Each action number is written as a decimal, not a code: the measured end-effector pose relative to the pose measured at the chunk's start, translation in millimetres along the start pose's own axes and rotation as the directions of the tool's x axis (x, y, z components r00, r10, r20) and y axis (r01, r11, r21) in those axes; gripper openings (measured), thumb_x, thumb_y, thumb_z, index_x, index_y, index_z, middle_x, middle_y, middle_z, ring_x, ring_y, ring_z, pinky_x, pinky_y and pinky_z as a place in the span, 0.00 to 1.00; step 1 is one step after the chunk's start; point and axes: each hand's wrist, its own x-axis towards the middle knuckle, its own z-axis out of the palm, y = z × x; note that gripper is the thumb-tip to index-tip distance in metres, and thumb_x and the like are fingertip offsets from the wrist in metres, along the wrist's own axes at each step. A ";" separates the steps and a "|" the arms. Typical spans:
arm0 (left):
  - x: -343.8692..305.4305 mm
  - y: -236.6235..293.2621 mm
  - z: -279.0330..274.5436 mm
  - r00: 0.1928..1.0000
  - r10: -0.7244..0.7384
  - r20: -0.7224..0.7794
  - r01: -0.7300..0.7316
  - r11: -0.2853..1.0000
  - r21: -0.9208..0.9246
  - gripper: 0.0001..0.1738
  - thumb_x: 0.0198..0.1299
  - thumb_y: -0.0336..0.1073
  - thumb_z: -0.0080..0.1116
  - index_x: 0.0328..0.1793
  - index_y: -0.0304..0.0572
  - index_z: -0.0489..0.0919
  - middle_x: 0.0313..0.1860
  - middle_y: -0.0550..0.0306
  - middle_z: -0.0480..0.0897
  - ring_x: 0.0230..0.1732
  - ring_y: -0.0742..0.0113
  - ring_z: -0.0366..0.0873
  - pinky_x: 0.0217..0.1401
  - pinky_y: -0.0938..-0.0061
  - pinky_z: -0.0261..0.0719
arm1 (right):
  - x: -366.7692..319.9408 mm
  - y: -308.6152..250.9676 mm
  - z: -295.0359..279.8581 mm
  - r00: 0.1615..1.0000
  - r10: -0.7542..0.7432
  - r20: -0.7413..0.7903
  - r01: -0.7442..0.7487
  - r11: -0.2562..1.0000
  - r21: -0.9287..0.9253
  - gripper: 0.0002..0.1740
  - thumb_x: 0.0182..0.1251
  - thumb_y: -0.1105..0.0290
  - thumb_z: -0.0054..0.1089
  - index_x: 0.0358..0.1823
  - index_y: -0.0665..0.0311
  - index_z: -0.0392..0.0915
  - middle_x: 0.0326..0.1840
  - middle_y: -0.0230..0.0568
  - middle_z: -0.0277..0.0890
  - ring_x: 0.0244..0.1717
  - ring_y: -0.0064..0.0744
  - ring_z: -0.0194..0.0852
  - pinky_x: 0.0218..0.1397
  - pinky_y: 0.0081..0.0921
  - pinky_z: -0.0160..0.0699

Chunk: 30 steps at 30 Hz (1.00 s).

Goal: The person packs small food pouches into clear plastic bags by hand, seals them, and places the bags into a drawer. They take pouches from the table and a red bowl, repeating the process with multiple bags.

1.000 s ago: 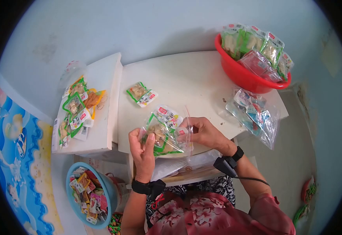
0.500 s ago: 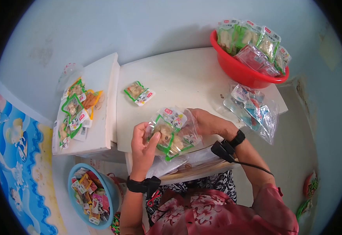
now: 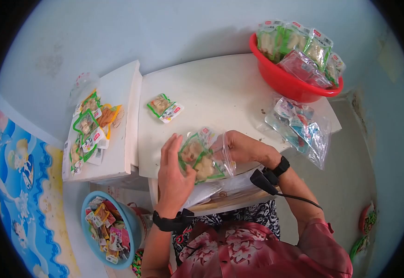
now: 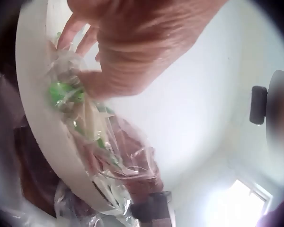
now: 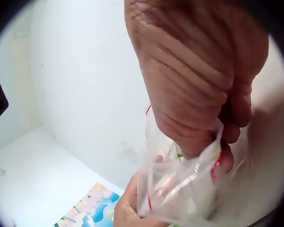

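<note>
A clear zip bag (image 3: 228,155) with green-edged food packs (image 3: 205,167) inside is held over the table's front edge. My left hand (image 3: 174,178) is at its left side, fingers fairly straight and the thumb against the film; the left wrist view also has this hand (image 4: 137,42) beside the bag's corner. On the opposite side, my right hand (image 3: 246,148) grips the bag at its mouth with curled fingers. In the right wrist view the red-striped opening (image 5: 215,170) lies around the fingertips of that hand (image 5: 189,75). The film partly hides them.
One green-edged pack (image 3: 164,107) lies behind the bag. More packs (image 3: 87,127) are on the left surface. A red basin (image 3: 285,83) of packs stands back right, with filled plastic bags (image 3: 299,125) before it. A blue basin (image 3: 139,227) of small packets is lower left.
My left fingers have straightened and spread from their earlier hold on the bag's left side. My right hand, formerly behind the bag, has come to its right edge, and the packs inside have tilted.
</note>
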 end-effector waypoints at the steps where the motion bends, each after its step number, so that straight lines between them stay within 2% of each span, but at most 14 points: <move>1: 0.1 -8.0 5.6 1.000 -0.011 -0.007 0.011 1.000 0.028 0.44 0.52 0.20 0.66 0.79 0.41 0.68 0.78 0.44 0.70 0.75 0.45 0.71 0.73 0.56 0.76 | -1.3 -1.3 -0.6 1.000 0.012 0.010 -0.012 1.000 -0.009 0.13 0.72 0.65 0.70 0.49 0.67 0.88 0.34 0.43 0.87 0.33 0.26 0.75 0.46 0.30 0.80; 5: -0.5 -10.5 0.3 0.995 -0.094 0.016 0.093 0.995 0.036 0.39 0.52 0.20 0.67 0.74 0.41 0.72 0.78 0.47 0.70 0.73 0.50 0.74 0.65 0.58 0.81 | -3.2 4.2 -6.5 0.998 0.043 0.047 -0.042 0.999 -0.028 0.13 0.72 0.65 0.71 0.49 0.68 0.87 0.33 0.44 0.87 0.33 0.24 0.74 0.45 0.31 0.80; 9: -10.2 -17.8 -0.8 0.995 -0.067 -0.069 0.074 0.993 0.093 0.34 0.53 0.22 0.69 0.70 0.40 0.75 0.74 0.48 0.73 0.69 0.49 0.76 0.64 0.58 0.80 | 0.2 8.6 -5.5 0.998 0.049 0.049 -0.050 0.999 0.005 0.17 0.71 0.61 0.72 0.48 0.70 0.87 0.33 0.45 0.87 0.34 0.25 0.75 0.45 0.31 0.80; 12: -13.8 -12.0 0.6 0.992 0.022 -0.123 -0.002 0.988 0.157 0.29 0.55 0.24 0.70 0.65 0.40 0.79 0.69 0.49 0.77 0.66 0.48 0.78 0.65 0.58 0.79 | -4.0 -1.4 -3.6 0.991 0.124 -0.052 -0.130 0.983 -0.131 0.20 0.68 0.54 0.72 0.46 0.65 0.88 0.33 0.51 0.86 0.31 0.43 0.77 0.43 0.39 0.79; 15: -18.3 -2.2 -3.7 0.986 0.135 -0.101 -0.122 0.985 0.124 0.22 0.56 0.26 0.71 0.59 0.39 0.82 0.63 0.50 0.80 0.64 0.48 0.79 0.65 0.58 0.79 | -10.5 -1.9 -1.8 0.984 -0.019 -0.178 0.003 0.996 -0.089 0.24 0.68 0.48 0.72 0.45 0.66 0.87 0.33 0.50 0.86 0.30 0.41 0.78 0.40 0.36 0.78; 18: -21.1 2.0 -3.8 0.977 0.209 -0.048 -0.203 0.973 0.108 0.17 0.57 0.26 0.70 0.54 0.38 0.85 0.57 0.52 0.84 0.62 0.49 0.80 0.64 0.58 0.80 | -13.1 -0.4 -1.6 0.947 0.133 -0.294 -0.122 0.991 0.054 0.28 0.67 0.44 0.72 0.41 0.68 0.87 0.30 0.48 0.84 0.29 0.36 0.77 0.36 0.33 0.76; 21: -25.5 -8.4 -3.4 0.962 0.272 0.033 -0.274 0.955 0.113 0.15 0.58 0.25 0.69 0.52 0.37 0.86 0.53 0.54 0.86 0.59 0.50 0.81 0.63 0.58 0.80 | -2.9 14.0 14.2 0.829 0.254 -0.497 -0.193 0.966 0.173 0.28 0.69 0.45 0.70 0.37 0.69 0.86 0.27 0.44 0.82 0.27 0.30 0.75 0.34 0.30 0.74; 24: -25.9 -7.2 -6.5 0.961 0.275 0.034 -0.277 0.952 0.127 0.13 0.59 0.23 0.67 0.51 0.37 0.86 0.50 0.54 0.86 0.55 0.50 0.82 0.58 0.59 0.82 | 3.2 -1.8 17.3 0.802 0.292 -0.522 -0.253 0.956 0.147 0.15 0.72 0.62 0.71 0.38 0.70 0.86 0.28 0.29 0.81 0.29 0.15 0.71 0.36 0.20 0.72; 27: -24.8 -3.1 -5.4 0.972 0.233 0.031 -0.235 0.965 0.113 0.12 0.60 0.23 0.66 0.51 0.37 0.87 0.48 0.53 0.85 0.50 0.49 0.82 0.53 0.59 0.82 | 5.4 11.1 23.3 0.815 0.193 -0.547 -0.051 0.963 0.264 0.13 0.73 0.65 0.70 0.36 0.69 0.85 0.30 0.29 0.81 0.31 0.15 0.72 0.37 0.19 0.73; 30: -25.5 -1.1 -4.6 0.977 0.209 0.028 -0.211 0.966 0.150 0.13 0.60 0.23 0.65 0.51 0.36 0.86 0.45 0.51 0.84 0.46 0.49 0.82 0.49 0.58 0.81 | -2.4 6.4 33.7 0.707 0.244 -0.663 0.053 0.918 0.394 0.11 0.73 0.67 0.68 0.36 0.69 0.84 0.33 0.29 0.82 0.33 0.15 0.74 0.38 0.19 0.73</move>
